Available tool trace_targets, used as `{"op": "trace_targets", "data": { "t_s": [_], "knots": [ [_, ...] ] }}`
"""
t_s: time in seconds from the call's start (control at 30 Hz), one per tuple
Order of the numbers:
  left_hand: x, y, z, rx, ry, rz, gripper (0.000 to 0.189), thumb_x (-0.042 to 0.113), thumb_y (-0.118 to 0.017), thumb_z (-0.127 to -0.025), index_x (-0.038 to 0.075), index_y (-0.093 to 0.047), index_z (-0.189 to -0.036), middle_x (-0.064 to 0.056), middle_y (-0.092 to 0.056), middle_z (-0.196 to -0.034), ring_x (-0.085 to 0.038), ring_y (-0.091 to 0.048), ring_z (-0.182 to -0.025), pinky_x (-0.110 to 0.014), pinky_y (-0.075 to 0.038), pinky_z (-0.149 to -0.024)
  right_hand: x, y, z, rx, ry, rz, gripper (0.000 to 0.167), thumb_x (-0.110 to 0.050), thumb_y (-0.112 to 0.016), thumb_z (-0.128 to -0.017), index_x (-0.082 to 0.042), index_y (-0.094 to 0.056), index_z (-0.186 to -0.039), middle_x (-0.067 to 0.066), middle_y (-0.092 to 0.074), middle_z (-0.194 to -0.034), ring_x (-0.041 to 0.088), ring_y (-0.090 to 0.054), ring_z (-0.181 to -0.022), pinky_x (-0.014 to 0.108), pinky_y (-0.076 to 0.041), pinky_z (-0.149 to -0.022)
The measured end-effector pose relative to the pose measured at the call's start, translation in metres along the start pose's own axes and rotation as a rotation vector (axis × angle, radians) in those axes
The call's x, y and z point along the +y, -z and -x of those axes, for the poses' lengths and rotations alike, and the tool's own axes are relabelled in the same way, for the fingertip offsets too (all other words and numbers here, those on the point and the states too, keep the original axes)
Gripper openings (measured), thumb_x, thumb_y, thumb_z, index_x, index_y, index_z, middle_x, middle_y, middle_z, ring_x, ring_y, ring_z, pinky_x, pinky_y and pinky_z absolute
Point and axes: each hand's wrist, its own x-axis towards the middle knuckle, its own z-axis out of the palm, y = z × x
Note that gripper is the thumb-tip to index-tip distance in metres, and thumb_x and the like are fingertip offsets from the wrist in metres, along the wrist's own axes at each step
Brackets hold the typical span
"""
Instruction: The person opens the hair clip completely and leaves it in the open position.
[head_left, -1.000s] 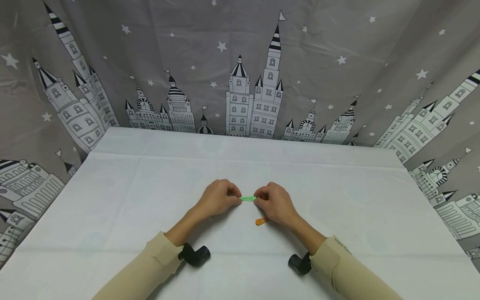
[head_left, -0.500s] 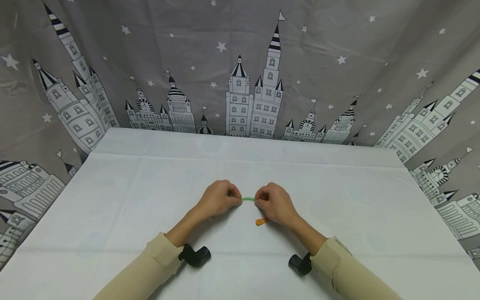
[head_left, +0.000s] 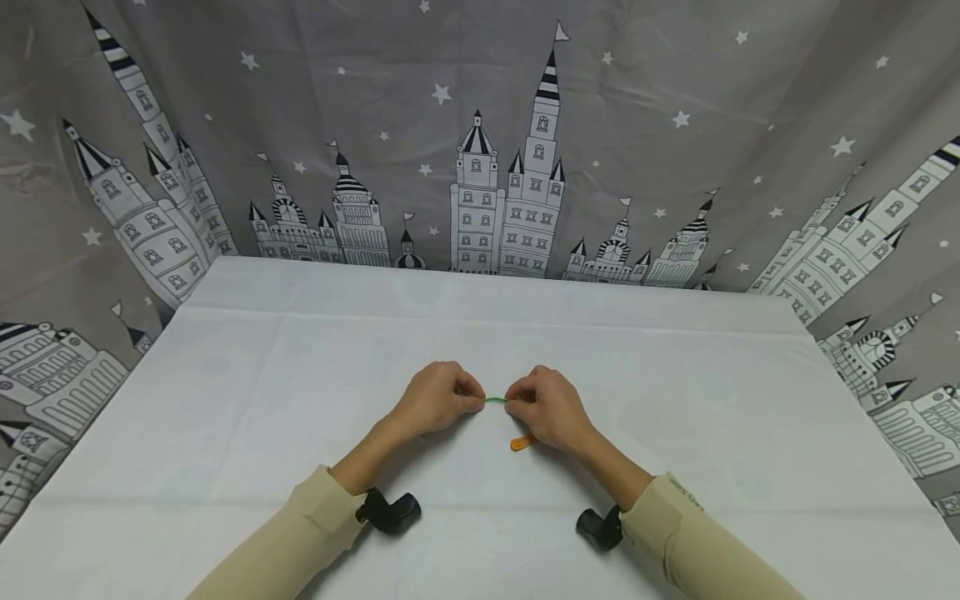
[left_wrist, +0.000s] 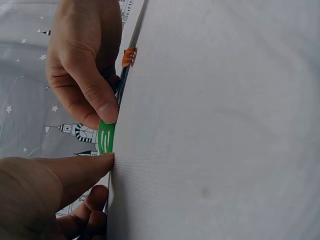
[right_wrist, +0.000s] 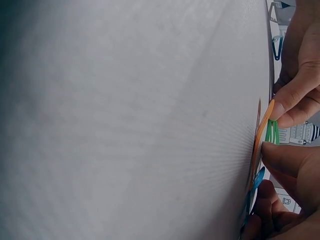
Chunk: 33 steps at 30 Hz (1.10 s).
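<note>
A green snap hair clip (head_left: 495,400) is pinched at one end by my left hand (head_left: 441,397) and at the other by my right hand (head_left: 551,407). In the head view it shows nearly edge-on as a slightly arched strip between the fingertips. The left wrist view shows the clip's slotted face (left_wrist: 106,137) above the left thumb. On the white cloth, partly under the right hand, lies an orange snap clip (head_left: 521,443). Close to the right hand's curled fingers, the right wrist view shows a blue clip (right_wrist: 259,177). Fingers cover both ends of the green clip.
A white cloth (head_left: 300,367) with fold creases covers the table. Behind it hangs a grey curtain (head_left: 405,92) printed with castles and stars. Another blue clip (right_wrist: 277,48) appears beyond the left hand in the right wrist view. Black wrist cameras (head_left: 393,512) sit at both cuffs.
The green clip has turned from showing its flat face to nearly edge-on, with a slight arch. The right hand has shifted slightly left, narrowing the gap between the hands.
</note>
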Motion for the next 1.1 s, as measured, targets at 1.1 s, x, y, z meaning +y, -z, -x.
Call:
{"op": "trace_targets", "data": {
  "t_s": [1.1],
  "knots": [
    [0.0064,0.0008,0.0052,-0.017,0.003,0.008,0.005,0.014,-0.078,-0.085,0.011,-0.078,-0.089,0.006,-0.068,-0.085,-0.01,-0.056,-0.077,-0.033,-0.046,-0.071,-0.0009,0.0055,0.004,0.025,-0.002,-0.063,0.003,-0.005,-0.073,-0.086,-0.006,-0.076,-0.085,-0.004,-0.06,-0.081,0.014,-0.054,-0.078,0.035,-0.045,-0.075]
  ]
}}
